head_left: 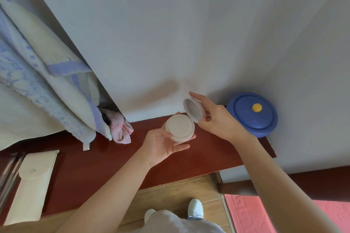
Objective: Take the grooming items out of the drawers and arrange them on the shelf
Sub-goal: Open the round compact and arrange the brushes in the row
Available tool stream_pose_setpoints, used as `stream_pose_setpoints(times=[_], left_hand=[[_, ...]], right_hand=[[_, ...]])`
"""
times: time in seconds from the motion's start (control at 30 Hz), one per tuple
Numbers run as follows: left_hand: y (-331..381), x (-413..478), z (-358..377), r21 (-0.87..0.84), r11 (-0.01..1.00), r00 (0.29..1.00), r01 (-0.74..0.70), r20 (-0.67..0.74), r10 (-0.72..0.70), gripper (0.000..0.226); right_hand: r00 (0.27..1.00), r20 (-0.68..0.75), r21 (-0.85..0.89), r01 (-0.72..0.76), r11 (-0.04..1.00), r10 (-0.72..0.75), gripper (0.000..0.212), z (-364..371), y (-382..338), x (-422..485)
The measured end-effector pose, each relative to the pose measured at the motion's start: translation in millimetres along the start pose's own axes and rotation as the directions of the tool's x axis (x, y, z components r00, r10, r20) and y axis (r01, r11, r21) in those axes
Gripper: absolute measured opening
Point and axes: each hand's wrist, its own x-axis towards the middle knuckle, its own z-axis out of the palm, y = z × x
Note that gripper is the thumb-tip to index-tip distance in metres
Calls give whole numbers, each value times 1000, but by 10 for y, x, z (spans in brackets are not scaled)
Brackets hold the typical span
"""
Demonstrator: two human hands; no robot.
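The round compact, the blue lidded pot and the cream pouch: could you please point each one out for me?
Round compact (180, 126), head view: centre of the pad in its base.
Blue lidded pot (246, 117), head view: on the lid, left of the yellow knob.
Cream pouch (31, 191), head view: on its body, below the flap.

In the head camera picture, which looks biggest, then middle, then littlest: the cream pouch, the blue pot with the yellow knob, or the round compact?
1. Cream pouch: biggest, though it lies nearer the camera, which may flatter it.
2. Blue lidded pot.
3. Round compact, open in the left hand: smallest.
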Motion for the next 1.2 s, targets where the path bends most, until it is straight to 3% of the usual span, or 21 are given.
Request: stream_pose_setpoints(times=[0.23,0.37,0.57,0.67,0.77,0.87,1.13,1.2], left_hand=[[-35,-30,45,317,945,987,-81,-103,119,75],[-86,-56,92,444,887,964,-131,-153,219,81],[-160,-61,140,611,775,894,-162,-242,377,77],[-194,-82,160,793,601,869,-103,-222,442,73],[-234,-97,226,953,302,841,-12,-154,518,73],[-265,-108,321,989,16,786,146,-126,605,79],[-359,-89,299,929,-222,757,296,-87,647,70],[-360,-72,311,918,-238,754,317,-92,650,63]], right_hand=[[992,-105,240,-44,970,71,64,65,107,12],[959,-167,575,-95,813,230,41,141,126,42],[920,-12,683,-278,675,391,31,359,49,-14],[896,-52,641,-308,703,440,25,398,40,-31],[881,-97,571,-331,751,462,23,436,43,-35],[890,-91,546,-332,770,447,22,490,16,-73],[882,-107,523,-343,780,459,17,582,60,-119],[879,-133,508,-337,793,458,17,595,62,-118]])
